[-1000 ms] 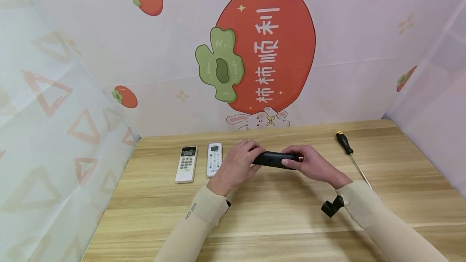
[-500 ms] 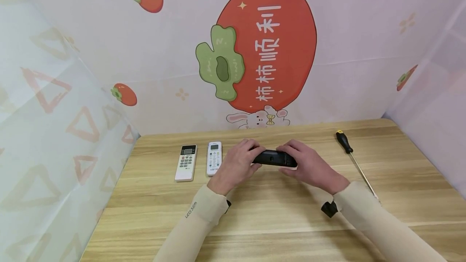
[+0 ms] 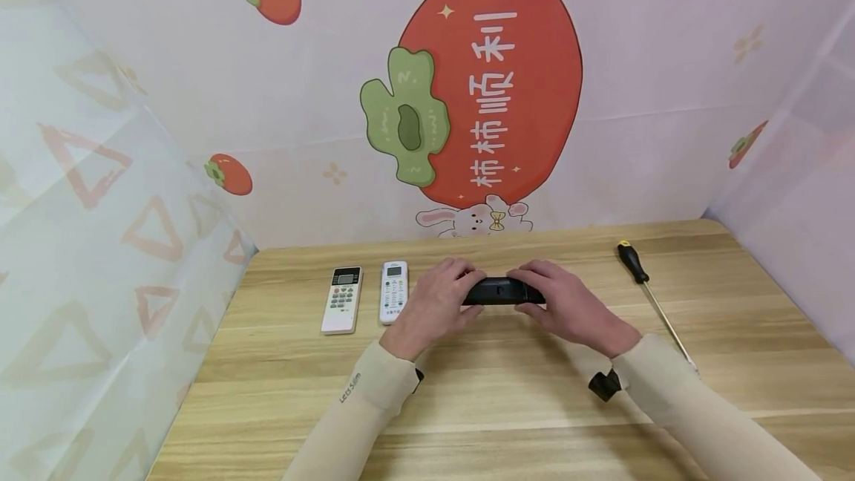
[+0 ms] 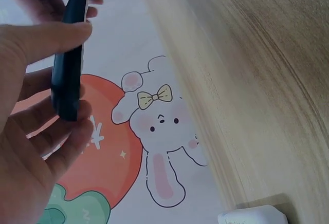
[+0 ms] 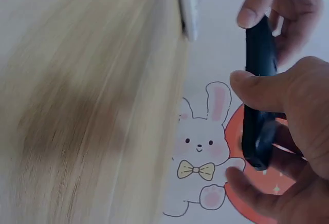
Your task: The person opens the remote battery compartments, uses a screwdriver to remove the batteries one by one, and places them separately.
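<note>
A black remote control (image 3: 501, 292) is held lengthwise, raised over the table, with its dark rounded side towards the head camera. The left hand (image 3: 437, 303) grips its left end, fingers over the top and thumb below. At the other end the right hand (image 3: 571, 306) holds it, also with thumb beneath. In the left wrist view, the left thumb lies across the remote control (image 4: 69, 75) and a thin pale edge shows along it. The right wrist view has the right thumb on the remote control's (image 5: 259, 54) edge. Its other face is hidden from the head camera.
Two white remote controls, one (image 3: 342, 300) with a dark top and one (image 3: 394, 292) narrower, lie left of the hands on the wooden table (image 3: 481, 407). A screwdriver (image 3: 633, 262) with a black-yellow handle lies at right. Patterned cloth walls (image 3: 300, 95) enclose the back and sides.
The right hand has shifted its grip: its thumb moved from the remote control's near face to underneath, and its fingers moved leftward over the top. The remote control is now more level. The left hand stayed put.
</note>
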Available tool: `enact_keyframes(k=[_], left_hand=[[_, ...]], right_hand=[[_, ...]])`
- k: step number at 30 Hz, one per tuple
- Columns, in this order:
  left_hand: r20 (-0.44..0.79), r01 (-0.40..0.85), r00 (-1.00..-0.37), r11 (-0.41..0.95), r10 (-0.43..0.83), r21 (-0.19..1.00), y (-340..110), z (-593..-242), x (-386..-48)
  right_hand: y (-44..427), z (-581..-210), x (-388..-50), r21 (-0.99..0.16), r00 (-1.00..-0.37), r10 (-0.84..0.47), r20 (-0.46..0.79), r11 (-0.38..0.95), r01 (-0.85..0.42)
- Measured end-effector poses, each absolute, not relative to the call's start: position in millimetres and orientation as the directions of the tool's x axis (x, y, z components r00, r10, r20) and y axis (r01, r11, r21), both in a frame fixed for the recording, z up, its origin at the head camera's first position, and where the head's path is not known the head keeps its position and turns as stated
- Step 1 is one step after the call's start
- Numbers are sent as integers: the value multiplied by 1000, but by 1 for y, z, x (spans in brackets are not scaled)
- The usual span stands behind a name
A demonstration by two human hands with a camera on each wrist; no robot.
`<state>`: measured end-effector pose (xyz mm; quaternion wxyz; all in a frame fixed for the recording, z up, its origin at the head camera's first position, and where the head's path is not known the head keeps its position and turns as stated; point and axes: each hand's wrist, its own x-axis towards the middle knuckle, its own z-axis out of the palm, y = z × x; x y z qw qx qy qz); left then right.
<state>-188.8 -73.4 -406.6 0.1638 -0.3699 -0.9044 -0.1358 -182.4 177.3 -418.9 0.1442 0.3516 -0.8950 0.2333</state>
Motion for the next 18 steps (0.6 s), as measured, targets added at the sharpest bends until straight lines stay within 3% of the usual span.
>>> enact_keyframes(k=[8,18], left_hand=[[278,689,-716,712,641,131,-73,-405,-188],[175,656,-755,727,632,204,-71,-406,-187]], right_hand=[[178,-413,-184,-472,-773,-580,258,622,-625],[180,-413,-186,-506,-774,-601,201,612,-607]])
